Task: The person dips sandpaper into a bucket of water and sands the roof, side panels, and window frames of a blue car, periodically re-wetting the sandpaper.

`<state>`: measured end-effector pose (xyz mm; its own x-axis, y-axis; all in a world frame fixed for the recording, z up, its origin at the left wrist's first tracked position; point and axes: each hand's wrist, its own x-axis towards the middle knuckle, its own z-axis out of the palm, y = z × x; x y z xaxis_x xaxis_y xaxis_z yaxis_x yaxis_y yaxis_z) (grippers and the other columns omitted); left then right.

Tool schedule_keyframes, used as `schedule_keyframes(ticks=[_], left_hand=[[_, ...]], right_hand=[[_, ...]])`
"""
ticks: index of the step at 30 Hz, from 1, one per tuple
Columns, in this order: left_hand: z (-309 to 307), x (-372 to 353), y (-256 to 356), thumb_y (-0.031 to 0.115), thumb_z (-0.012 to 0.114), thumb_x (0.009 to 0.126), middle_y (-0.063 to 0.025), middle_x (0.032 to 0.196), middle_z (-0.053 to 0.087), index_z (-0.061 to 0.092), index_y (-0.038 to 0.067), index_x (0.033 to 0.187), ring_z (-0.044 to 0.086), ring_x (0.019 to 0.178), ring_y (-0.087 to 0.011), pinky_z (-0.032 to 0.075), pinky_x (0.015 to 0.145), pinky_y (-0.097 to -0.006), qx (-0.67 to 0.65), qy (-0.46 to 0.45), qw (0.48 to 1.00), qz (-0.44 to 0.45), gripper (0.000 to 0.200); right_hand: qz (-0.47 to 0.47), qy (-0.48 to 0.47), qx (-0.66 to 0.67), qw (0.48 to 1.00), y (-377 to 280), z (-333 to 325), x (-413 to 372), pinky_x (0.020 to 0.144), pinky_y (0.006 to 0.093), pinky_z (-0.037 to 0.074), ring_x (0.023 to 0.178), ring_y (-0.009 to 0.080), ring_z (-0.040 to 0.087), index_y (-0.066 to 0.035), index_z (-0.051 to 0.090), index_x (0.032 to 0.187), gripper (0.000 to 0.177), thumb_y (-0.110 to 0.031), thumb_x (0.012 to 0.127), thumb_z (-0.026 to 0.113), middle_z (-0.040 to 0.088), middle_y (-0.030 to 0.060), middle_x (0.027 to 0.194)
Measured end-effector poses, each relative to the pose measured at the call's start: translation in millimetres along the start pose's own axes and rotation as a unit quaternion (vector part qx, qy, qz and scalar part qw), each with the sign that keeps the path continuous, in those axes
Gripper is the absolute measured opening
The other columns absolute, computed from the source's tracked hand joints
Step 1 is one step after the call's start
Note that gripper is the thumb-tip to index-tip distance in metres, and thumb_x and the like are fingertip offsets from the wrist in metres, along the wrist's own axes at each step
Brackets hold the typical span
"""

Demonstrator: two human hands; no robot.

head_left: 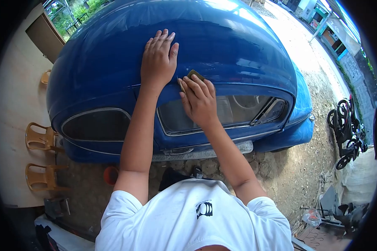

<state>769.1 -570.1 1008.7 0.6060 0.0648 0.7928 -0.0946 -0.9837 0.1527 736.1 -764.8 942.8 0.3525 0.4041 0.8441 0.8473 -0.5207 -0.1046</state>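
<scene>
A blue car (109, 50) with a rounded roof stands in front of me. My left hand (159, 60) lies flat on the roof, fingers stretched out and holding nothing. To its right, my right hand (200, 98) presses a piece of olive-brown sandpaper (195, 74) against the roof edge, just above the side window (234, 108). The fingers cover most of the sandpaper, so its full shape is hidden. Small pale marks show on the paint beside it. The rear side window (96, 124) is below and left of my left hand.
Yellow-brown plastic chairs (41, 137) line the wall at left. A red bucket (111, 175) sits on the ground near the car. Motorcycles (345, 129) are parked at right, with a clear plastic bag (312, 217) lower down. The running board (184, 154) juts out below the door.
</scene>
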Motion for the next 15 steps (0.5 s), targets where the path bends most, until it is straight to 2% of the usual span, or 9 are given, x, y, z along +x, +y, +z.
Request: schedule_keyframes(ticks=[1,4,7,9,11,14,15], left_hand=[[0,0,-1,0.044,0.044,0.115,-0.0150,0.156,0.058,0.063,0.009,0.146,0.045,0.153,-0.0304,0.030,0.130,-0.0472,0.005,0.001,1.000,0.003,0.051],[-1,0,2,0.045,0.043,0.115,-0.0151,0.156,0.058,0.063,0.008,0.147,0.045,0.153,-0.0305,0.030,0.130,-0.0473,0.026,0.001,1.000,0.010,0.052],[1,-4,6,0.046,0.041,0.116,-0.0149,0.157,0.058,0.062,0.008,0.148,0.045,0.154,-0.0305,0.030,0.130,-0.0473,0.040,-0.004,0.999,0.005,0.054],[0,-1,6,0.046,0.039,0.116,-0.0148,0.158,0.057,0.062,0.009,0.148,0.044,0.154,-0.0305,0.029,0.130,-0.0472,0.027,-0.003,1.000,0.002,0.055],[1,-2,2,0.047,0.038,0.116,-0.0148,0.158,0.057,0.061,0.009,0.149,0.044,0.154,-0.0305,0.029,0.131,-0.0472,0.017,-0.009,1.000,0.003,0.055],[0,-2,1,0.050,0.035,0.116,-0.0142,0.160,0.055,0.060,0.009,0.150,0.043,0.155,-0.0310,0.028,0.131,-0.0470,0.021,-0.025,0.999,0.003,0.059],[-1,-2,3,0.051,0.035,0.116,-0.0140,0.161,0.054,0.059,0.009,0.151,0.042,0.155,-0.0312,0.028,0.131,-0.0471,0.031,-0.024,0.999,0.007,0.060]], right_hand=[[-0.019,-0.012,0.005,1.000,10,-4,-1,0.116,0.0508,0.040,0.129,0.0288,0.064,-0.006,0.075,0.129,0.031,-0.021,0.104,0.063,0.075,0.0077,0.122],[0.067,0.082,-0.085,0.991,62,-16,-25,0.115,0.0505,0.041,0.128,0.0287,0.063,-0.005,0.076,0.123,0.027,-0.019,0.104,0.064,0.074,0.0087,0.123],[0.164,0.134,-0.083,0.974,37,-1,-16,0.112,0.0505,0.044,0.123,0.0296,0.064,-0.005,0.077,0.120,0.025,-0.018,0.102,0.065,0.074,0.0091,0.120],[0.100,0.081,-0.042,0.991,-6,14,-3,0.113,0.0501,0.044,0.121,0.0301,0.064,-0.005,0.077,0.119,0.025,-0.019,0.101,0.067,0.074,0.0093,0.117],[0.046,0.074,0.009,0.996,-34,30,4,0.114,0.0503,0.044,0.120,0.0296,0.065,-0.005,0.076,0.120,0.026,-0.020,0.099,0.070,0.073,0.0089,0.119],[-0.030,0.006,-0.037,0.999,3,-2,1,0.113,0.0503,0.046,0.119,0.0298,0.066,-0.006,0.076,0.121,0.028,-0.021,0.097,0.072,0.073,0.0085,0.121],[0.013,0.034,-0.070,0.997,27,-14,-8,0.111,0.0512,0.047,0.118,0.0320,0.066,-0.006,0.076,0.119,0.024,-0.018,0.100,0.069,0.073,0.0101,0.118]])
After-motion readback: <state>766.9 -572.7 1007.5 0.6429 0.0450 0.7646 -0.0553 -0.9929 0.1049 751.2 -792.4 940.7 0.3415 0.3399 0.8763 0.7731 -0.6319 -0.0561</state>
